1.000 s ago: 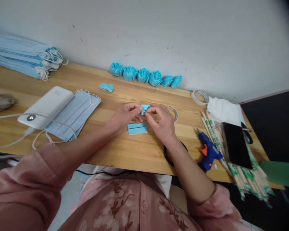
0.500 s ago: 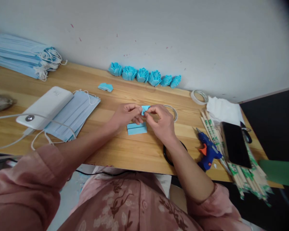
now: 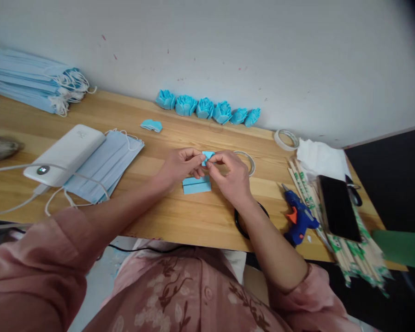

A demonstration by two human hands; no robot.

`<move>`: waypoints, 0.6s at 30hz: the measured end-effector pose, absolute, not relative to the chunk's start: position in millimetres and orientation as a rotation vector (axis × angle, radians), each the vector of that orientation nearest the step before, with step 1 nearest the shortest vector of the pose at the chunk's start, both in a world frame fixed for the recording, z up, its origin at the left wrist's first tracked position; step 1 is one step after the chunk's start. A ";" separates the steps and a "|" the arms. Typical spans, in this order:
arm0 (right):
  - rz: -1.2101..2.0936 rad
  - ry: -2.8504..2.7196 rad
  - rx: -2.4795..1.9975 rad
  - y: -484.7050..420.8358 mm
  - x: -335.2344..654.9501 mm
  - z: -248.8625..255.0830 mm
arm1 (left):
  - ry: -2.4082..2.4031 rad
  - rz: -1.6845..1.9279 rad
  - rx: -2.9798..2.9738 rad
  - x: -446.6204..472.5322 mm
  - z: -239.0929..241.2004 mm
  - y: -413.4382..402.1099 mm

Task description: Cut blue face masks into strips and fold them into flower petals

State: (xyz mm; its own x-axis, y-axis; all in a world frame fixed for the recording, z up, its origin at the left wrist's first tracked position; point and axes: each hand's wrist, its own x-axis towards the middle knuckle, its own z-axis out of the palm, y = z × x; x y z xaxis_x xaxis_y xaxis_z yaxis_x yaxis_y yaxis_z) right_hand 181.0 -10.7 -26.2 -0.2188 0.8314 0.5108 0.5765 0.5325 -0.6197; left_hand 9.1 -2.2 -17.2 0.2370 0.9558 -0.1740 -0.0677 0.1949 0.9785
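At the far left I see 1 stack of blue masks point(image 3: 31, 87) against the wall, too many to count and cut off by the frame edge. Below it lies 1 dark lump point(image 3: 0, 146) that I can't identify. Next comes 1 white power bank point(image 3: 65, 154) with a cable, resting on a few loose masks point(image 3: 117, 159). It covers part of them, so I can't count them. 1 small folded blue scrap point(image 3: 151, 125) lies alone behind them. At the middle of the table point(image 3: 166, 216), my left hand point(image 3: 180, 167) and right hand point(image 3: 230, 177) meet fingertip to fingertip. Both pinch 1 small blue piece point(image 3: 207, 156) just above the wood, and the fingers hide most of it. 1 blue folded strip point(image 3: 196, 185) lies flat directly beneath the hands. Along the wall behind stand 6 blue flowers point(image 3: 207, 108) in a row. 1 pale tape ring point(image 3: 249, 160) is half hidden behind my right hand, and 1 black ring point(image 3: 241, 220) is partly under my right wrist. Further right are 1 more tape roll point(image 3: 286, 138), 1 white tissue point(image 3: 323, 159) and 1 blue glue gun point(image 3: 299, 216). 1 black phone point(image 3: 339, 207) lies on a bundle of wrapped sticks point(image 3: 356, 258), too many to count.
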 end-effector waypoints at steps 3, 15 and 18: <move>0.457 -1.790 -1.170 -11.2 182.4 -24.9 | 1.076 0.945 1.108 9.1 -16.8 -0.8; 0.721 -1.657 -1.185 -8.8 185.6 -24.1 | 1.098 0.911 1.300 7.1 -15.7 -4.0; 0.752 -1.624 -1.186 -8.0 185.0 -24.8 | 1.084 0.929 1.306 7.1 -17.3 -3.1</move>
State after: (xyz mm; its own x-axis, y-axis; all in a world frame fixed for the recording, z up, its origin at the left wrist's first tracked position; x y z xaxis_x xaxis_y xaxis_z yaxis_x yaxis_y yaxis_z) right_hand 185.0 -8.0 -24.8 -0.0734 0.9391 0.3356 0.3517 0.3393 -0.8724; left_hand 7.1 -3.1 -17.3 0.2617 0.9615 -0.0839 0.0639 0.0695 0.9955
